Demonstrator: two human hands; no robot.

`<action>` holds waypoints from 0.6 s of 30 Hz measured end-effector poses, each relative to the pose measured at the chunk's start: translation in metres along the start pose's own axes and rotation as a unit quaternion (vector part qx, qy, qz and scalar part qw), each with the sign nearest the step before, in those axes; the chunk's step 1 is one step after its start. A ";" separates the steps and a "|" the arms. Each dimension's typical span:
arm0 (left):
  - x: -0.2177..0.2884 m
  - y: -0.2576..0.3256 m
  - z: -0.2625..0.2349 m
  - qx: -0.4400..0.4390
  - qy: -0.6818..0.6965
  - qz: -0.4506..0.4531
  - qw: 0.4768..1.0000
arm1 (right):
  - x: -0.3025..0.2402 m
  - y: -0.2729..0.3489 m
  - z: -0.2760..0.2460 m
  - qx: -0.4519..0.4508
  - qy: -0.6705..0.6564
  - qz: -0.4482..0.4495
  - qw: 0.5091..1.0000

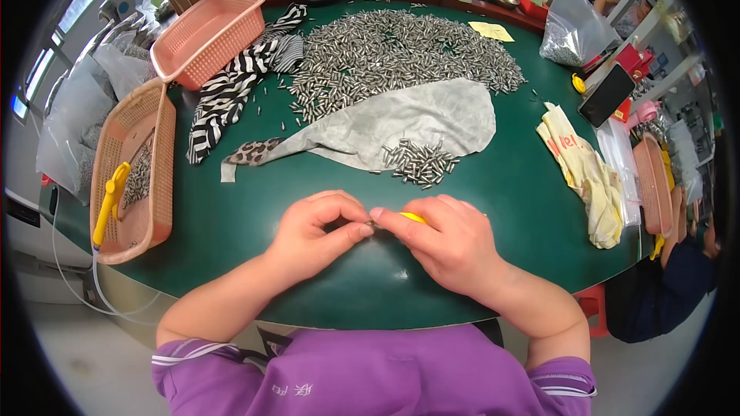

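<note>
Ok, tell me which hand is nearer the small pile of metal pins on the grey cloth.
Right. The right hand lies just below the small pile of metal pins, almost straight under it. The left hand sits further off, below and to the pile's left.

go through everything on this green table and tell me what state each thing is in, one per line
left hand: pinching a small metal piece
right hand: gripping a yellow tool
big pin heap: loose, spread out
small pin pile: lying on grey cloth
near basket: some pins inside
far basket: tilted
phone: screen dark
</note>
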State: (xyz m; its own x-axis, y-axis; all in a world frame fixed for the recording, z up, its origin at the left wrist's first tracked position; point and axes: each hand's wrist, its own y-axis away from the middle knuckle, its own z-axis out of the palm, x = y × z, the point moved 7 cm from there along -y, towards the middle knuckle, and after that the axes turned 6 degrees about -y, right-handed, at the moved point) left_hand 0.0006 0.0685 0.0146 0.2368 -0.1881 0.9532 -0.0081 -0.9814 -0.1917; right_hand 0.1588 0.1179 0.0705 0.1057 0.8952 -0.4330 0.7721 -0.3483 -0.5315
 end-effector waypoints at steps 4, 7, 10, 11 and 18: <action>-0.001 0.004 0.003 -0.002 -0.005 -0.029 1.000 | 0.003 -0.004 -0.007 0.007 0.023 0.005 1.000; -0.011 0.003 0.000 0.019 0.064 -0.051 0.996 | 0.008 0.001 0.000 0.020 -0.073 0.033 0.997; -0.010 0.001 0.000 0.024 0.081 -0.046 0.995 | 0.008 0.002 0.004 0.010 -0.112 0.036 0.993; -0.009 0.001 0.000 0.025 0.080 -0.043 0.996 | 0.007 0.001 0.003 0.010 -0.113 0.035 0.993; -0.003 0.000 0.000 0.012 0.024 -0.030 0.999 | 0.007 0.001 0.006 -0.015 -0.106 0.041 0.993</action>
State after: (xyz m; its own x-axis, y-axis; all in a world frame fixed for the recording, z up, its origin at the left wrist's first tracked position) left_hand -0.0001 0.0693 0.0114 0.1888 -0.1301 0.9733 0.0278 -0.9901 -0.1378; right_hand 0.1566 0.1215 0.0625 0.0375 0.7846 -0.6189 0.7844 -0.4068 -0.4682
